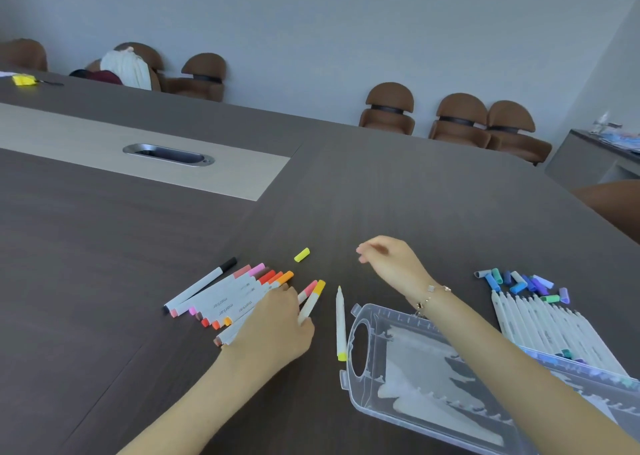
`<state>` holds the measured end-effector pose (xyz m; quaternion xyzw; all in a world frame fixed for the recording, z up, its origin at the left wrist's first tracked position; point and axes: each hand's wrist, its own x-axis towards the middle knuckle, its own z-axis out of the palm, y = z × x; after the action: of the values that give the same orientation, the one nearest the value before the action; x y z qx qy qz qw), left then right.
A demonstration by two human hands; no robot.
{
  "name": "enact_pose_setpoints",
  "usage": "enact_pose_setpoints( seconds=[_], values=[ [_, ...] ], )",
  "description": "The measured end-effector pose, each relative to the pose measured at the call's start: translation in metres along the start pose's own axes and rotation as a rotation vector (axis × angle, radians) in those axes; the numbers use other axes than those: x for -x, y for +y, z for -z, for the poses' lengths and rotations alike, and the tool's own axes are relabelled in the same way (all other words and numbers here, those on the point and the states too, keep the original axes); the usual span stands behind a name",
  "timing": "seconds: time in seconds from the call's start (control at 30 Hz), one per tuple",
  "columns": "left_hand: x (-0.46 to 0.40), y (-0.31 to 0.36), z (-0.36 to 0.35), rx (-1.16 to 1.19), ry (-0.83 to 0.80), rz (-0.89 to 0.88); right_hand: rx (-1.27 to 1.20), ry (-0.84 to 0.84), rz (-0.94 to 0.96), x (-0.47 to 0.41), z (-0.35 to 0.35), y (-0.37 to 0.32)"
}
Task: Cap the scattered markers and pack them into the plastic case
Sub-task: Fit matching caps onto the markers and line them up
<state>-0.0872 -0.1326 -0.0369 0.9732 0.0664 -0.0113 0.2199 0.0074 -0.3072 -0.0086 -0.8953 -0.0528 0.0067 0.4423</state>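
A loose yellow cap (302, 254) lies on the dark table (104, 264). Just right of it my right hand (391, 260) hovers, blurred, fingers loosely curled and holding nothing. An uncapped yellow marker (341, 323) lies between my hands, tip pointing away. My left hand (277, 326) rests on a fan of capped markers (239, 298) in pink, red and orange. Its thumb and fingers pinch the lower end of a yellow-capped marker (313, 300). The clear plastic case (415, 368) lies open under my right forearm. A row of uncapped white markers (547, 326) sits at its right.
Several loose blue, purple and teal caps (523, 283) lie beyond the white markers. A black-capped marker (201, 286) lies at the left of the fan. A metal cable slot (168, 154) sits in the table's light strip, and brown chairs (389, 108) line the far edge.
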Motion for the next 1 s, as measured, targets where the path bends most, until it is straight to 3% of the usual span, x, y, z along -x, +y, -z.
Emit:
enact_pose_setpoints(
  seconds=[0.17, 0.3, 0.5, 0.77, 1.0],
  values=[
    [-0.001, 0.007, -0.003, -0.066, 0.117, -0.034, -0.003, -0.001, -0.057, 0.001, 0.023, 0.016],
    [-0.004, 0.029, -0.008, 0.011, 0.051, -0.104, 0.025, -0.020, -0.046, 0.002, 0.029, 0.021],
    [-0.013, 0.043, -0.020, -0.093, -0.052, -0.099, 0.140, -0.053, -0.003, -0.005, 0.032, 0.023],
    [-0.010, 0.016, 0.012, -0.218, -0.064, 0.016, 0.478, -0.222, 0.294, -0.035, -0.008, 0.005],
    [-0.005, -0.038, 0.035, 0.017, -0.018, 0.074, 0.847, -0.233, 0.672, -0.059, -0.081, -0.012]
  ],
)
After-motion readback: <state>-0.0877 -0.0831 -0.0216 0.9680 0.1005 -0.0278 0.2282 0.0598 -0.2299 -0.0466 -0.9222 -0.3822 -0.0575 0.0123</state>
